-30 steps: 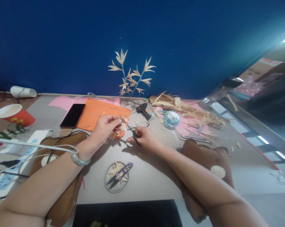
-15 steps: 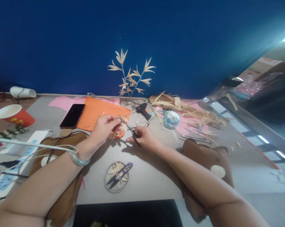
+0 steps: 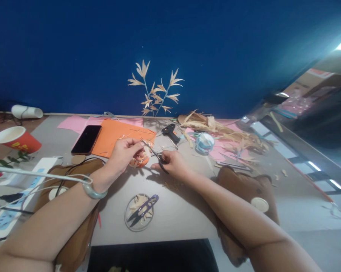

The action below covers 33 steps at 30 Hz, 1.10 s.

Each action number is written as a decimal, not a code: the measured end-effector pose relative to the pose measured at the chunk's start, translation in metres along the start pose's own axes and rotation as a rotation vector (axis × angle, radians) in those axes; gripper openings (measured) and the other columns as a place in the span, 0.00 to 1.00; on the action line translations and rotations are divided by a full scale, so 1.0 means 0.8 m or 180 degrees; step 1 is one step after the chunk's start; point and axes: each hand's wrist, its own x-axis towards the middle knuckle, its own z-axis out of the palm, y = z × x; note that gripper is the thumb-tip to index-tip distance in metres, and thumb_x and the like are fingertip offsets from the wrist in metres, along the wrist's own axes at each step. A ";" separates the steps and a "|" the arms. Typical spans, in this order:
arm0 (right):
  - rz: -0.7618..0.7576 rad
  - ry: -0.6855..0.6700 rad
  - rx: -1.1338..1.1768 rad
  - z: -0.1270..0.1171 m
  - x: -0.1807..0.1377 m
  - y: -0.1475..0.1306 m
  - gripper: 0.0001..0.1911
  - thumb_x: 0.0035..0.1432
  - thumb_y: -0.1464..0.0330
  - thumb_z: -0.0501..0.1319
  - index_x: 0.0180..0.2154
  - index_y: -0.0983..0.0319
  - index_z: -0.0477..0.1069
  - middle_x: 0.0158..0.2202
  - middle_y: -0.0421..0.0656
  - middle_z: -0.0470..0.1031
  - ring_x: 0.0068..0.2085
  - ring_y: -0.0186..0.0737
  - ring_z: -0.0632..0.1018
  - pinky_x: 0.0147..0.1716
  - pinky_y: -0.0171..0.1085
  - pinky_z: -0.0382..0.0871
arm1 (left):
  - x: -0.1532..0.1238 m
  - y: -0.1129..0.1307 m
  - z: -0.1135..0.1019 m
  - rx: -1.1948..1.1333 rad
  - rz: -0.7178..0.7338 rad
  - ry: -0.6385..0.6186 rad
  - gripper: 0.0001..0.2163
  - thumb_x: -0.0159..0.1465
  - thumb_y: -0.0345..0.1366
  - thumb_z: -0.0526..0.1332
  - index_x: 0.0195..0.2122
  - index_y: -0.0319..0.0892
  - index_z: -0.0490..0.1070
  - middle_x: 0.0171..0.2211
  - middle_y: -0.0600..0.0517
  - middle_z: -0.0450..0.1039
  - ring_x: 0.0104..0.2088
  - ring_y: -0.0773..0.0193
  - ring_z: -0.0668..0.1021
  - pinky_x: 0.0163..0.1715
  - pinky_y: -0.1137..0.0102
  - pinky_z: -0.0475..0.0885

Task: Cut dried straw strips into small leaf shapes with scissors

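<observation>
My right hand (image 3: 172, 163) grips a pair of scissors (image 3: 155, 153) by its dark handles, with the blades pointing up and left. Close to the blade tips, my left hand (image 3: 128, 149) is closed in a pinch on a small pale piece of husk (image 3: 145, 152), partly hidden by the fingers. Beneath that hand lies a small orange and white item (image 3: 141, 162) whose kind I cannot make out. Nearer to me, purple-handled thread snips (image 3: 143, 210) rest across a round dish (image 3: 126, 219) of pale scraps.
Behind the hands are a black glue gun (image 3: 170, 133), tape rolls (image 3: 204, 143) and a heap of dried husks (image 3: 215, 126). A phone (image 3: 87, 139) lies on orange paper (image 3: 110, 130). Brown cushions (image 3: 244, 196) sit under both forearms. Husk flowers (image 3: 156, 90) stand against the blue wall; a red cup (image 3: 20, 141) is left.
Both hands stay almost in place. The scissor blades have shifted slightly around the pale piece at my left fingertips, and the whole view has moved a little.
</observation>
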 end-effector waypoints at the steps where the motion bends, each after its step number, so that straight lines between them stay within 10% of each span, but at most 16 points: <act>1: -0.0008 0.0001 -0.0009 0.000 0.000 0.000 0.26 0.44 0.53 0.67 0.18 0.60 0.53 0.16 0.33 0.54 0.22 0.30 0.55 0.20 0.32 0.46 | 0.000 0.000 0.000 0.0004 0.0001 0.0001 0.15 0.46 0.43 0.70 0.24 0.36 0.71 0.18 0.54 0.71 0.18 0.70 0.72 0.18 0.75 0.69; 16: 0.0217 0.0065 0.0801 0.002 0.002 -0.001 0.27 0.43 0.51 0.68 0.20 0.60 0.54 0.15 0.34 0.61 0.19 0.29 0.60 0.19 0.31 0.50 | 0.004 -0.005 -0.003 0.0103 0.0039 -0.0070 0.13 0.49 0.41 0.68 0.25 0.37 0.68 0.18 0.54 0.70 0.18 0.71 0.72 0.18 0.77 0.68; 24: 0.0174 0.0590 0.2041 -0.005 -0.004 -0.026 0.21 0.40 0.59 0.72 0.28 0.62 0.64 0.26 0.39 0.73 0.27 0.33 0.71 0.28 0.34 0.65 | -0.002 -0.014 0.001 0.0781 -0.0073 -0.1128 0.07 0.53 0.33 0.63 0.31 0.38 0.68 0.22 0.54 0.73 0.17 0.74 0.68 0.17 0.78 0.60; 33: 0.0256 0.0130 0.2383 -0.004 -0.009 -0.035 0.18 0.40 0.64 0.71 0.28 0.62 0.64 0.25 0.37 0.73 0.25 0.31 0.71 0.27 0.33 0.65 | -0.006 -0.028 -0.003 0.1307 0.0182 -0.1765 0.26 0.53 0.29 0.60 0.55 0.41 0.61 0.21 0.58 0.71 0.21 0.68 0.72 0.22 0.75 0.66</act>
